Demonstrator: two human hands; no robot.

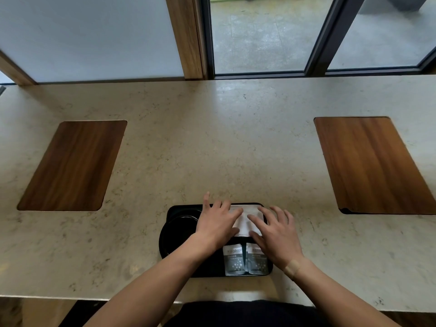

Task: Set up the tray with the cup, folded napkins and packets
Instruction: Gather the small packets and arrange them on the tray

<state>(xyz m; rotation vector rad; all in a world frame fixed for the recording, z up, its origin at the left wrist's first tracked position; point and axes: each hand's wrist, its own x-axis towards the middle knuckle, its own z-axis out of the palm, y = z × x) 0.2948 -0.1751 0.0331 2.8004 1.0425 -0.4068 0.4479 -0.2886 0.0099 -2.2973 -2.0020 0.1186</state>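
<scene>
I see a long beige stone counter (pixel 212 138) running under a window (pixel 259 34), with a wooden inlay panel (pixel 73 165) set into it on the left and another wooden panel (pixel 375 165) on the right. Near my edge sits a black tray (pixel 174 210). In its left part is a dark round cup (pixel 179 230), seen from above. A white folded napkin (pixel 245 221) lies in the tray's far right part. My left hand (pixel 218 224) and right hand (pixel 274 234) both rest flat on it, fingers spread, grasping nothing. Just nearer me, two grey packets (pixel 245 260) lie side by side, touching.
</scene>
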